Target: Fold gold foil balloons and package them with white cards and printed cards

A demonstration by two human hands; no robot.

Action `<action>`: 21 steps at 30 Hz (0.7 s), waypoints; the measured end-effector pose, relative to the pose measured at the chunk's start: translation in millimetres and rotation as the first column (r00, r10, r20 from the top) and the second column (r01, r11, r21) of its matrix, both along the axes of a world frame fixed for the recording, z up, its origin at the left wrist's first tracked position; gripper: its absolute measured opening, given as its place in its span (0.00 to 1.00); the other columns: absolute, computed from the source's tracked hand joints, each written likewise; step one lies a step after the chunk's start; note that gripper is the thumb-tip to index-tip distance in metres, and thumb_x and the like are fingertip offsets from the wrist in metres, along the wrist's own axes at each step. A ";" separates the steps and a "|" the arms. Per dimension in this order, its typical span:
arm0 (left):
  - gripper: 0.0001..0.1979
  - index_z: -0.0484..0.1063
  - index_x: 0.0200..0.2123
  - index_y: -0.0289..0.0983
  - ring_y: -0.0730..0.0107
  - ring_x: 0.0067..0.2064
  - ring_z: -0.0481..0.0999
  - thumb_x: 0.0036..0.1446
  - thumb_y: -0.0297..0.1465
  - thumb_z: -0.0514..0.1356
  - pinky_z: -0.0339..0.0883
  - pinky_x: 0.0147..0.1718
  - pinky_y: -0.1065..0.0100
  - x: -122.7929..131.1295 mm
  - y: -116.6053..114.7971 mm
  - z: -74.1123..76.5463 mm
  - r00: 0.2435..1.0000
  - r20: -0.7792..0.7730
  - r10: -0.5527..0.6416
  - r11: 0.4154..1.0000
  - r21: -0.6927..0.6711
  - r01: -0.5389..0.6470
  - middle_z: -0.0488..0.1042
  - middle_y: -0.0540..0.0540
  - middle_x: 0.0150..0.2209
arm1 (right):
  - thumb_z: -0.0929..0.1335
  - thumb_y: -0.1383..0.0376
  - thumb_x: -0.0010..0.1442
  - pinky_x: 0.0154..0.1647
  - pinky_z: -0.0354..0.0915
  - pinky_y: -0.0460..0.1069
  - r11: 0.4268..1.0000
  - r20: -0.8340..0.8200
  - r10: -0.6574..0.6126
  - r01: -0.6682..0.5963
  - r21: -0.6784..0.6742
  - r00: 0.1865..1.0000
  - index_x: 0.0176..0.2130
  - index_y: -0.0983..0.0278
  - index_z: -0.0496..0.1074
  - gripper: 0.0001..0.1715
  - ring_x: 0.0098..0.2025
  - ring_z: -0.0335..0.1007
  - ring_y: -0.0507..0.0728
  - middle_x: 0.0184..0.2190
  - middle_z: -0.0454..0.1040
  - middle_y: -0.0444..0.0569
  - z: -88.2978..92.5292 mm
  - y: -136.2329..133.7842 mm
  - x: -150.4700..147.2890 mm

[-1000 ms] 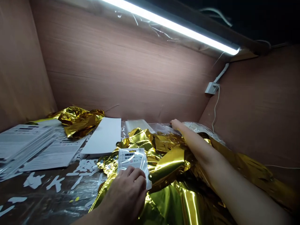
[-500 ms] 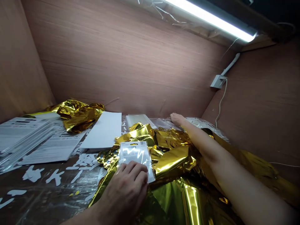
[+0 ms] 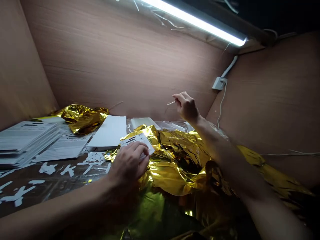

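Observation:
My left hand (image 3: 131,161) is closed on the near edge of a white printed card (image 3: 133,138) with dark bars on it. The fingers cover the card's lower part. Beneath the card lies crumpled gold foil (image 3: 172,173). My right hand (image 3: 186,106) is raised in front of the back panel, pinching a thin white stick (image 3: 171,103) that points left. What the stick is, I cannot make out.
Stacked printed cards (image 3: 27,136) stand at the left, beside a blank white sheet stack (image 3: 110,131). White paper scraps (image 3: 68,170) litter the dark table. More gold foil (image 3: 87,118) lies behind. Clear plastic (image 3: 172,126) rests along the back. A lamp tube (image 3: 197,23) hangs above.
My right hand has lifted from the back of the table, and the white stick now shows in it. Under my left hand, a printed face with dark bars has replaced the shiny clear side with a hang hole.

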State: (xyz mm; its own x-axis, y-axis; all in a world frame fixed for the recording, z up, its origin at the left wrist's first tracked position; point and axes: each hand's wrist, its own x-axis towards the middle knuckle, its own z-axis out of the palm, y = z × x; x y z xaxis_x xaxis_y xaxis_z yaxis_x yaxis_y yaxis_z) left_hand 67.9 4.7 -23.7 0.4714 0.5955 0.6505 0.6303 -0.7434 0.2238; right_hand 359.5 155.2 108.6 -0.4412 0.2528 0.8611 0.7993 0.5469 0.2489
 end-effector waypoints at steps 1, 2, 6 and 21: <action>0.03 0.72 0.38 0.36 0.58 0.44 0.75 0.65 0.27 0.58 0.68 0.44 0.56 5.3 -0.8 0.3 0.999 -0.033 -0.006 1.000 -0.019 0.005 0.78 0.43 0.43 | 0.61 0.70 0.71 0.49 0.71 0.55 1.000 -0.005 0.007 -0.007 0.006 1.000 0.50 0.66 0.75 0.16 0.44 0.73 0.60 0.42 0.76 0.55 -2.6 -8.0 -6.0; 0.03 0.72 0.37 0.36 0.57 0.44 0.75 0.64 0.27 0.58 0.68 0.44 0.56 11.4 -2.2 -1.1 0.996 -0.082 -0.015 0.999 -0.039 0.012 0.78 0.43 0.43 | 0.61 0.70 0.71 0.49 0.72 0.55 1.000 -0.015 0.007 -0.007 0.007 1.000 0.49 0.66 0.76 0.16 0.44 0.73 0.60 0.42 0.76 0.55 -5.3 -13.9 -11.7; 0.06 0.75 0.36 0.37 0.54 0.45 0.75 0.64 0.30 0.59 0.68 0.45 0.54 32.9 -9.8 -17.0 0.963 -0.271 -0.012 0.992 -0.126 -0.023 0.79 0.43 0.40 | 0.62 0.72 0.70 0.48 0.72 0.54 0.999 -0.029 0.043 -0.044 -0.016 0.999 0.49 0.66 0.76 0.15 0.43 0.74 0.58 0.42 0.77 0.55 -10.3 -28.3 -27.5; 0.08 0.76 0.34 0.38 0.54 0.43 0.75 0.65 0.32 0.59 0.64 0.39 0.55 32.7 -12.5 -27.3 0.971 -0.237 0.027 0.994 -0.098 -0.052 0.79 0.45 0.38 | 0.71 0.68 0.65 0.46 0.76 0.55 0.994 -0.101 0.044 -0.053 -0.091 0.994 0.46 0.60 0.78 0.09 0.42 0.79 0.58 0.41 0.80 0.49 63.7 -158.7 35.7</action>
State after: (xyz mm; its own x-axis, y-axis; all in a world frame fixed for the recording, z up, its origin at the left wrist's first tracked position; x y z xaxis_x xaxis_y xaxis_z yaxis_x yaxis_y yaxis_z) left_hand 100.5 -7.8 -51.0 0.5785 0.6747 0.4583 0.7026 -0.6976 0.1401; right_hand 395.2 -3.5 172.3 -0.3684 0.3150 0.8747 0.7895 0.6028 0.1154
